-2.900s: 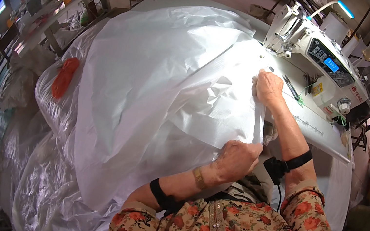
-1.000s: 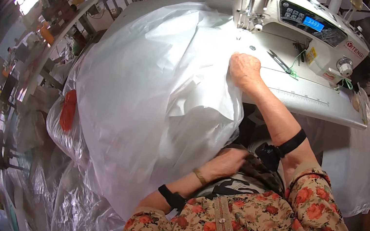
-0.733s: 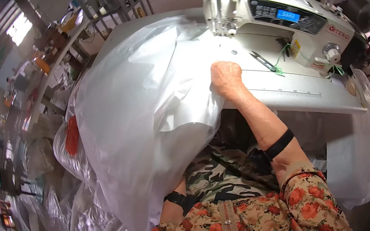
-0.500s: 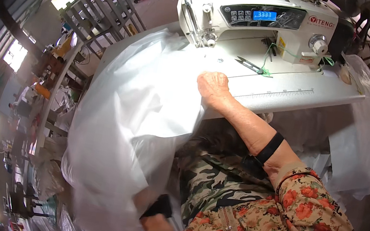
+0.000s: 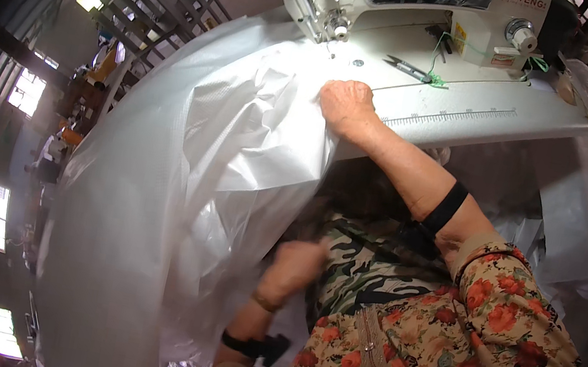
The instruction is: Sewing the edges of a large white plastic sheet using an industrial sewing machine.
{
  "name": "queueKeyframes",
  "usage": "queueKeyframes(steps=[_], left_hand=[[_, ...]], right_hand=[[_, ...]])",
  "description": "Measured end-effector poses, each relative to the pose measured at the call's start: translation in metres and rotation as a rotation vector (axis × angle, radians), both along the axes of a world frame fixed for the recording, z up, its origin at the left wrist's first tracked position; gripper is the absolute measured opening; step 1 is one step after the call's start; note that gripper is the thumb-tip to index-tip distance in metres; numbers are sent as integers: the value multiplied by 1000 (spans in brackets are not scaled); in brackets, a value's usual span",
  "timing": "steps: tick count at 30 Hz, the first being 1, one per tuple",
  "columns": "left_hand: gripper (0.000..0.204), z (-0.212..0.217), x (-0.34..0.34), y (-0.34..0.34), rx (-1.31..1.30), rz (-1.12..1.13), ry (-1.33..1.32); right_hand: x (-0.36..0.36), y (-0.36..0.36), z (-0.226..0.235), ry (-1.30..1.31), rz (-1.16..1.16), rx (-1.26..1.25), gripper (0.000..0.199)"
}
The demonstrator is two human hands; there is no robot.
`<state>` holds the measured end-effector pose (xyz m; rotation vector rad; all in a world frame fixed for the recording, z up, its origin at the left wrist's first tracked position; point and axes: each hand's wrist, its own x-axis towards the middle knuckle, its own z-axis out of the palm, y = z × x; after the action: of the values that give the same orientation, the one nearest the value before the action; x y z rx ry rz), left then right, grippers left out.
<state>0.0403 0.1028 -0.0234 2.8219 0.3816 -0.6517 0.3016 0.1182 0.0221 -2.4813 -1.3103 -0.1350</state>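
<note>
Right hand [image 5: 347, 106] pressed flat, fingers together, on the edge of the white sheet [image 5: 175, 186] at the front of the worktop [image 5: 478, 118], just before the needle of the sewing machine [image 5: 412, 4]. Left hand [image 5: 293, 266] hung lower, over the lap, loosely curled against the sheet's hanging fold; grip blurred, cannot tell whether closed on it. Sheet spread from the worktop's left part, draped down over the left side toward the floor. Snips [image 5: 407, 67] with green thread lay on the machine bed, apart from the right hand. More plastic sheeting [image 5: 586, 219] hung off the worktop's right end.
</note>
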Motion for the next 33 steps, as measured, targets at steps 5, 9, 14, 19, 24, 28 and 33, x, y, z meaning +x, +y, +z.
queueKeyframes(steps=[5,9,14,19,24,28,33], left_hand=[[27,45,55,-63,-279,-141,-1178],[34,21,83,-27,64,188,-1338],[36,1,79,-9,197,344,-1237],[28,-9,75,-9,110,436,-1184],[22,-10,81,-9,187,404,-1197],[12,-17,76,-3,106,486,-1278],[10,-19,76,6,-100,493,-1273]], right_hand=[[-5,2,7,18,7,0,17],[-5,2,3,33,22,-9,18],[-1,2,-2,16,0,-6,16],[-3,0,4,21,32,-14,16],[-3,2,5,29,31,-39,16],[0,0,2,42,45,-15,17],[2,-3,3,53,11,17,18]])
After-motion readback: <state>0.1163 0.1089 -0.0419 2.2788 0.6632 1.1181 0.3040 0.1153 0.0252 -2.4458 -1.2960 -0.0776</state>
